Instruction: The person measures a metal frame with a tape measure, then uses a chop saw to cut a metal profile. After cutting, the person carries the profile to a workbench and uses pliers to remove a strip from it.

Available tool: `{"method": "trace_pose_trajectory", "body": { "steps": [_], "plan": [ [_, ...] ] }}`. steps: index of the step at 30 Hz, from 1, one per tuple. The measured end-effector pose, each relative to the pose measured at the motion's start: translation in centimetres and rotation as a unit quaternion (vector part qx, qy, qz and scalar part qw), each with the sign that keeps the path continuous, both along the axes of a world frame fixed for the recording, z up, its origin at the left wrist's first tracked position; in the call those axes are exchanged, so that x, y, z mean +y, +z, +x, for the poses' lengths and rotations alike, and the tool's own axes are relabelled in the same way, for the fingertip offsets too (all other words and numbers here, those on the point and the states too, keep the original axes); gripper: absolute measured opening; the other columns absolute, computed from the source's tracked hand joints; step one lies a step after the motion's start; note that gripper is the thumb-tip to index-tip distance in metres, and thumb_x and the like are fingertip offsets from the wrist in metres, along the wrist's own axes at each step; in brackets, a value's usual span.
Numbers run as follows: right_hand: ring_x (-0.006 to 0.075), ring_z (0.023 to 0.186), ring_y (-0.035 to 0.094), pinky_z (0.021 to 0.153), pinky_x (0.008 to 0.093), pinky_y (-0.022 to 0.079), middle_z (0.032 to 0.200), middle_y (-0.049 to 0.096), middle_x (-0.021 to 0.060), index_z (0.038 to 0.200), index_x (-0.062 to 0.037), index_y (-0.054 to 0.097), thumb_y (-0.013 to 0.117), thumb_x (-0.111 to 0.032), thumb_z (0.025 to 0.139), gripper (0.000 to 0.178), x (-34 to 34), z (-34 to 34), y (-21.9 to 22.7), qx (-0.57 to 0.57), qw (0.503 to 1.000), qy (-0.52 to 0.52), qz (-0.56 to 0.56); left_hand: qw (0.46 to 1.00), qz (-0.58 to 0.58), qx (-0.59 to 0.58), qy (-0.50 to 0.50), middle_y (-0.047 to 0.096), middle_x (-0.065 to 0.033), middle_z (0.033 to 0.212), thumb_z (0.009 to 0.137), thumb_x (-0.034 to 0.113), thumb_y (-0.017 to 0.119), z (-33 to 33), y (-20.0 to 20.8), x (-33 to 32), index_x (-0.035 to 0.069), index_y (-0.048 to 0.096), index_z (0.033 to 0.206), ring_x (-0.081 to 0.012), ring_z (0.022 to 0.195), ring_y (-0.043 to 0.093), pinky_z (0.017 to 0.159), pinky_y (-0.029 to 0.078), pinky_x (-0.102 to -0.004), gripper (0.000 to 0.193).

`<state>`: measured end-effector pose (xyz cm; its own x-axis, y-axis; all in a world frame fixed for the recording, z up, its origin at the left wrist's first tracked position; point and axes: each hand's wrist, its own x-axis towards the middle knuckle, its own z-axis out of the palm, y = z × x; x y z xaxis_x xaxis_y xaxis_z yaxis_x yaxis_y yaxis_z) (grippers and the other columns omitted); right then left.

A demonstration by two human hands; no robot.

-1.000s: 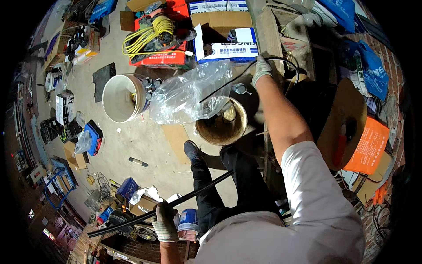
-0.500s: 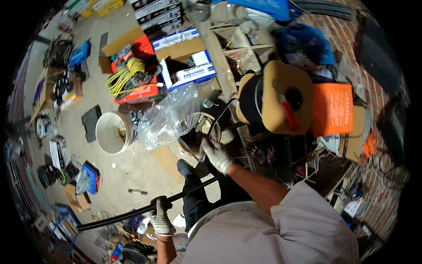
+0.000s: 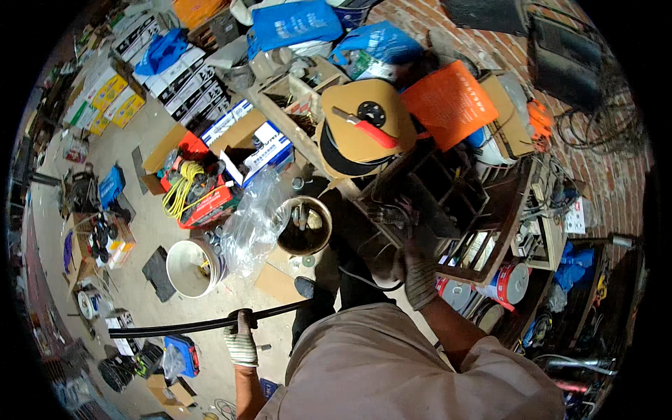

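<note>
Currently the long black strip (image 3: 175,327), perhaps more than one length side by side, lies across our gloved left hand (image 3: 241,346), above the floor and left of our legs; the fingers are closed around it near its right half. Our right hand (image 3: 418,280), well apart from the left, is where a thin dark cable (image 3: 371,281) ends its visible curve; its fingers lie in shadow, so we cannot tell whether they grip. Risks, as we judge them: with one hand gripping the strip off-centre, the longer left end could dip or swing against the floor clutter; the cable, looping close by our legs, could catch on a knee if drawn sideways. Farther out, the red-handled knife (image 3: 367,129) rests loose on the cardboard face of the black-wound spool (image 3: 388,105); a tug that turns or tips the spool might slide it off. The clear plastic bag (image 3: 248,231) beside the tool-filled bucket (image 3: 308,248) could slip underfoot. Markings, outward: pale characters slant across the orange sheet (image 3: 451,105); blue print edges the open white carton (image 3: 262,164); light lettering shows on the blue bag (image 3: 301,24); the red carton (image 3: 206,208) carries small white print we cannot make out.
</note>
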<state>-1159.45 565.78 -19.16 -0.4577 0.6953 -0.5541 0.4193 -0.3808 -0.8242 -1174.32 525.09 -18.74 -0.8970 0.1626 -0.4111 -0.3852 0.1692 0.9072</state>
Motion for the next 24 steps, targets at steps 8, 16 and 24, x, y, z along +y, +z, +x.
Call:
{"method": "trace_pose_trajectory", "body": {
  "steps": [8,16,24],
  "plan": [
    [0.009,0.063,0.05,0.05,0.0262,0.036,0.078,0.056,-0.0035,0.101,-0.0153,0.064,0.058,-0.044,0.1,0.03,13.6,-0.7,13.1,0.209,0.927,-0.294,0.098,0.998,0.008,0.043,0.054,0.059,-0.0012,0.071,0.102,0.026,0.058,2.0,2.3,1.8,0.004,0.066,0.089,-0.0095,0.064,0.051,0.06,0.04,-0.0274,0.026],
    [0.0106,0.062,0.051,0.055,0.0287,0.041,0.085,0.058,-0.0011,0.099,-0.0096,0.067,0.06,-0.033,0.099,0.024,29.0,-12.5,25.4,0.408,0.868,-0.198,0.204,0.985,0.082,0.041,0.145,0.062,-0.0033,0.071,0.102,0.028,0.06,4.9,1.5,5.2,0.002,0.066,0.096,-0.0125,0.062,0.057,0.063,0.047,-0.0286,0.028],
    [0.0152,0.068,0.061,0.063,0.0297,0.053,0.095,0.067,0.0063,0.131,-0.0072,0.058,0.058,-0.043,0.101,0.046,33.7,-28.4,31.4,0.34,0.848,0.057,0.403,0.986,0.082,0.082,0.12,0.066,-0.0056,0.08,0.102,0.028,0.059,6.9,6.0,12.9,0.004,0.065,0.1,-0.0142,0.066,0.06,0.067,0.048,-0.0296,0.024]
  ]
}}
